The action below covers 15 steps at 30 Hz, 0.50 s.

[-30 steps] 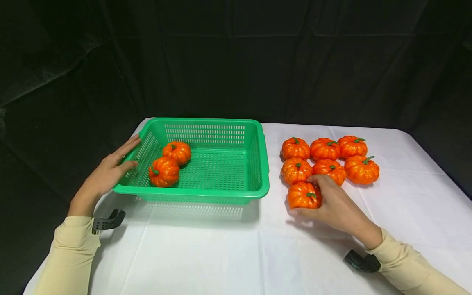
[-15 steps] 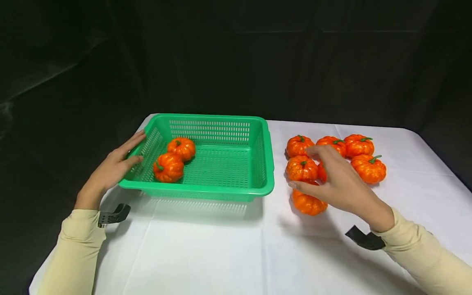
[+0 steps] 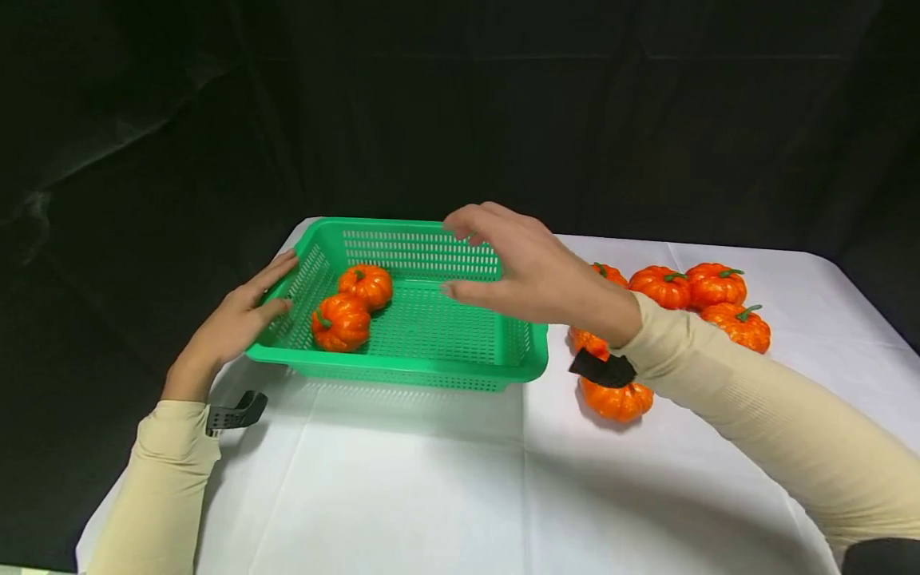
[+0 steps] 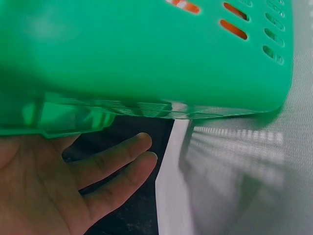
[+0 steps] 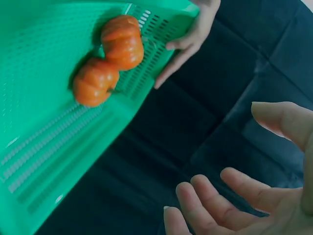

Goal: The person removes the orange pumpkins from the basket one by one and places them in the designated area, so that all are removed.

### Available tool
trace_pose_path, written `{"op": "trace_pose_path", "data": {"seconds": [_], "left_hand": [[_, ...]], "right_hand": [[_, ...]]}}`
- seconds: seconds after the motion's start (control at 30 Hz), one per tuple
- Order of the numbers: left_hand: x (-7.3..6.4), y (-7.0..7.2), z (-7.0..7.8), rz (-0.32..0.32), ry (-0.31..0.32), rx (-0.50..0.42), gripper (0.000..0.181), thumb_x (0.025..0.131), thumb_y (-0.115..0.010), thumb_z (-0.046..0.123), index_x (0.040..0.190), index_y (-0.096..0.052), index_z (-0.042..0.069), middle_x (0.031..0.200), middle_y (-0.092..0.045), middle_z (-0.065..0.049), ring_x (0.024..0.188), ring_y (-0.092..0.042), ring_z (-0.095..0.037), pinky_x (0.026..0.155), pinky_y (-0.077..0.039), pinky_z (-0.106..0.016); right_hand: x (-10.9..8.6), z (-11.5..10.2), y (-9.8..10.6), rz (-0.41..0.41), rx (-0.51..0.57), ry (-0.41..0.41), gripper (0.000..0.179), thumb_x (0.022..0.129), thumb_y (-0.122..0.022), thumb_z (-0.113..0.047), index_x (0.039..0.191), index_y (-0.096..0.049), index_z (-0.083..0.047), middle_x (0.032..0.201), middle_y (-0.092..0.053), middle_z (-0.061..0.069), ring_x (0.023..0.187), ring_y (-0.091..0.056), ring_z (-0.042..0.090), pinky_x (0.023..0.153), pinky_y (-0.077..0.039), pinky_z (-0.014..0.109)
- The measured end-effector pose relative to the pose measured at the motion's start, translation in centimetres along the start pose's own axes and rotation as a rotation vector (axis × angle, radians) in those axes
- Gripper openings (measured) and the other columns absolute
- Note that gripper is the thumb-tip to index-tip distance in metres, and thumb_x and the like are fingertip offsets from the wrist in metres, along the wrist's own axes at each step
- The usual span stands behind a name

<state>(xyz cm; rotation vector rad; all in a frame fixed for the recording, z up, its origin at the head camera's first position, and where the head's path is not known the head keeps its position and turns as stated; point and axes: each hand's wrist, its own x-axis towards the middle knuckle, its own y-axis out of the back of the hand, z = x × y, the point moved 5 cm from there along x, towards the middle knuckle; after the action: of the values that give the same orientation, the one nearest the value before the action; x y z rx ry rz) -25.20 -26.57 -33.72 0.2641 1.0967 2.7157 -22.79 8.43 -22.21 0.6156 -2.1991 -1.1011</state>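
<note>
A green slotted plastic basket stands on the white-covered table with two small orange pumpkins inside, the nearer pumpkin touching the farther pumpkin near the left end. My left hand rests at the basket's left rim, thumb over the rim. In the left wrist view two of its fingers reach out straight below the rim; the rest is partly hidden. Above the basket's right part hovers my right hand, holding nothing. The right wrist view has its fingers loosely spread and its thumb apart.
Several more pumpkins lie grouped on the table right of the basket, among them a front pumpkin and a back-right pumpkin. My right forearm partly covers this group. A black cloth hangs behind the table.
My right hand has let go of the front pumpkin, risen, and swung left over the basket. My left hand stays at the rim. The whole view has shifted slightly.
</note>
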Motion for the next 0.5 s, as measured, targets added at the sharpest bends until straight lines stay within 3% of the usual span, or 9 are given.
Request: {"op": "trace_pose_path", "data": {"seconds": [0.27,0.5], "left_hand": [[0.1,-0.2,0.3,0.001,-0.016,0.0,0.064,0.107,-0.05,0.014,0.166,-0.027,0.011,0.173,-0.013,-0.004,0.156,-0.009,-0.037,0.117,-0.009,-0.07],[0.3,-0.8,0.4,-0.011,-0.001,-0.007,0.064,0.107,-0.05,0.014,0.166,-0.026,0.012,0.173,-0.012,-0.003,0.157,-0.008,-0.035,0.118,-0.01,-0.069]], "right_hand": [[6.1,-1.3,-4.5,-0.159,-0.028,0.054,0.045,0.095,-0.074,-0.023,0.137,-0.063,-0.009,0.129,-0.063,0.003,0.113,-0.056,0.018,0.094,-0.047,0.032],[9.9,-0.7,-8.3,-0.292,-0.076,0.137,0.041,0.099,-0.073,-0.019,0.138,-0.066,-0.009,0.132,-0.066,0.001,0.118,-0.058,0.018,0.097,-0.047,0.03]]}}
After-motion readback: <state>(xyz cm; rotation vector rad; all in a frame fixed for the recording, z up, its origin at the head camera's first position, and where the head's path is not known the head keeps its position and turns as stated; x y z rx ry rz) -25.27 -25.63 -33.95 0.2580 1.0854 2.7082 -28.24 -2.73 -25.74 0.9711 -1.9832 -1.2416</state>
